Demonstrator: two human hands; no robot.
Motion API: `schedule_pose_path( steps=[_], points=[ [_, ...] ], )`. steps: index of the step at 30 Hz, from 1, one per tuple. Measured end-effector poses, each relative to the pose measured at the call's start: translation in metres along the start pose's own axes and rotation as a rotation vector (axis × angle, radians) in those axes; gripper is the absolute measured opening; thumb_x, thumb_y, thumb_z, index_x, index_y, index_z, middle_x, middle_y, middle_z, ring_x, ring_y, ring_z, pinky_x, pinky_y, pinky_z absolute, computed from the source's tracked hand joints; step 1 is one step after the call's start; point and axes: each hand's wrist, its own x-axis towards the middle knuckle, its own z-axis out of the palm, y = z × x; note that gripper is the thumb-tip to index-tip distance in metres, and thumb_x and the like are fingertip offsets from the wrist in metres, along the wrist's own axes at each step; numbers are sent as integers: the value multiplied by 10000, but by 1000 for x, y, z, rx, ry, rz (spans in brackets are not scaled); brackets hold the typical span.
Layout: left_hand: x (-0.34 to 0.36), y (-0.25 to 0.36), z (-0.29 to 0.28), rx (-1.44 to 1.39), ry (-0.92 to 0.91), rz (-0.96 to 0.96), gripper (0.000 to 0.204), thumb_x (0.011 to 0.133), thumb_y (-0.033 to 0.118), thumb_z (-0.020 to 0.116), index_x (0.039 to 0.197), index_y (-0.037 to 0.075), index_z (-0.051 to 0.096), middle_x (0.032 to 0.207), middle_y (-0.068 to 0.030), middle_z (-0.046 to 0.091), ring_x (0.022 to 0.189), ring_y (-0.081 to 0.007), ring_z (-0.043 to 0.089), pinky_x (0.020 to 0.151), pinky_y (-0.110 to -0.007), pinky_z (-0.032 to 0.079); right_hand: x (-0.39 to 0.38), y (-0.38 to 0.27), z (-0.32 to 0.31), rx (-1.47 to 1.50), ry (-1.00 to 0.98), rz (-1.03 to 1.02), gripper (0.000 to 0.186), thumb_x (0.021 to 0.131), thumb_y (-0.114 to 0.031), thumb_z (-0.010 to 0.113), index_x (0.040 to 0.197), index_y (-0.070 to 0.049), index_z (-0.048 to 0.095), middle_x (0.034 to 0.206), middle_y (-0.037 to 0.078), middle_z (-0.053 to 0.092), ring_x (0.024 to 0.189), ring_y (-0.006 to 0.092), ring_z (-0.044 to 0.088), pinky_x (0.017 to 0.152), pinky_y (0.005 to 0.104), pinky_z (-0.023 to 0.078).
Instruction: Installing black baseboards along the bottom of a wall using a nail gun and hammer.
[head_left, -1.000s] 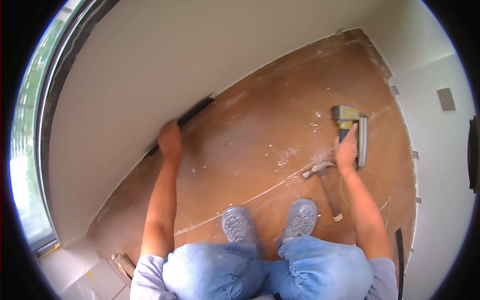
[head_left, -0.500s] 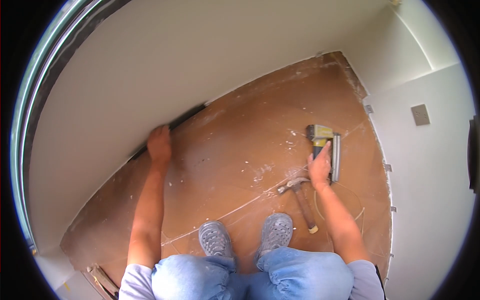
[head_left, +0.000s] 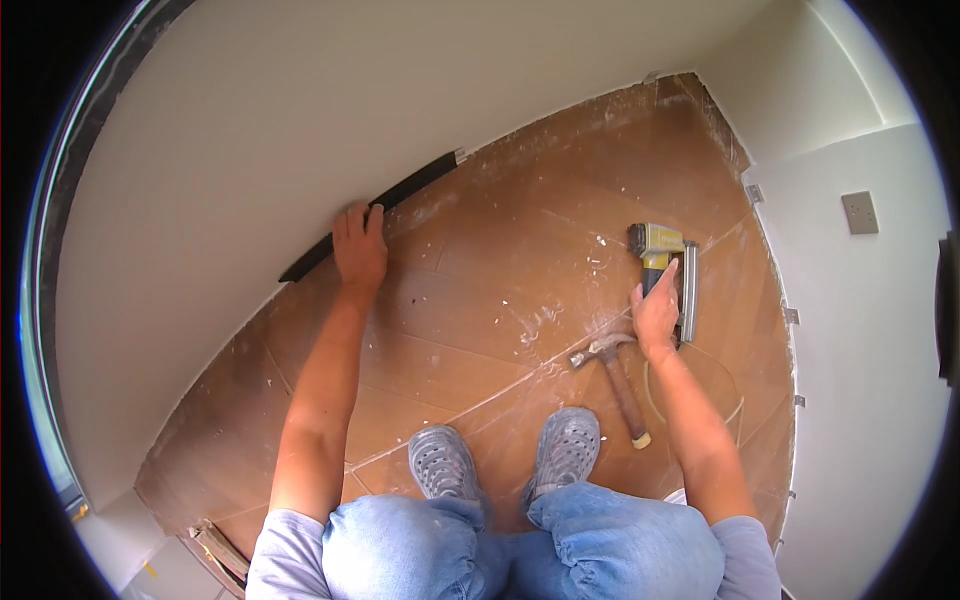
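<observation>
My left hand (head_left: 360, 245) grips a dark skirting strip (head_left: 425, 182) that lies along the foot of the pale wall, fingers over its wall side and the thumb toward the floor. The strip's far end shows a light tip. To the right, my right hand (head_left: 656, 315) is closed round the handle of a yellow and black nail gun (head_left: 662, 240), its silver magazine at the right. The nail gun rests on its side on the brown floor. Just left of that wrist lies a claw hammer (head_left: 622, 390), its wooden handle toward me.
The brown wood-look floor (head_left: 430, 345) is specked with white dust and crumbs. A thin hose (head_left: 742, 400) curls beside my right forearm. On the right, small grey clips (head_left: 792, 316) line the wall base below a socket (head_left: 859, 213). Wood pieces (head_left: 220, 555) lie at lower left.
The skirting strip and my left hand have slid along the wall, away and to the right. The head view has shifted a little. My right hand stays on the nail gun.
</observation>
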Motion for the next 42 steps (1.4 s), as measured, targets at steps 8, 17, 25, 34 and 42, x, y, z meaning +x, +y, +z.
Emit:
schedule_pose_path(
  steps=[8,17,25,34,42],
  points=[
    [33,41,36,-1002,-504,-1066,293,966,251,708,1091,-12,674,1002,-118,688,867,-246,707,713,-379,594,6,0,-8,19,-56,-14,908,852,-171,704,1538,116,183,1214,346,616,1076,481,615,936,509,499],
    [39,40,53,-1597,-37,-1485,399,920,185,768,1058,-155,611,1042,-190,672,974,-284,708,915,-367,627,45,-14,-17,-90,-335,173,929,865,-280,682,1545,88,168,943,320,702,868,462,700,798,519,564],
    [39,31,48,-1659,-175,-1429,506,938,226,753,1171,-180,561,1181,-256,636,1141,-340,656,1043,-413,560,70,-96,-8,-166,-447,-771,949,893,-479,702,1572,-11,232,837,227,721,757,391,715,701,477,579],
    [38,30,48,-1640,-268,-1370,666,975,310,707,1327,-194,451,1364,-287,540,1286,-347,567,1137,-410,478,94,-185,30,-48,-579,-951,878,930,-466,643,1547,50,291,886,181,721,793,336,710,699,418,564],
    [36,33,47,-1618,-306,-1299,717,990,354,679,1350,-207,418,1422,-303,491,1331,-358,527,1173,-430,435,87,-204,56,-36,-444,-1005,832,922,-398,664,1530,63,333,922,165,728,828,324,721,734,406,575]
  ],
)
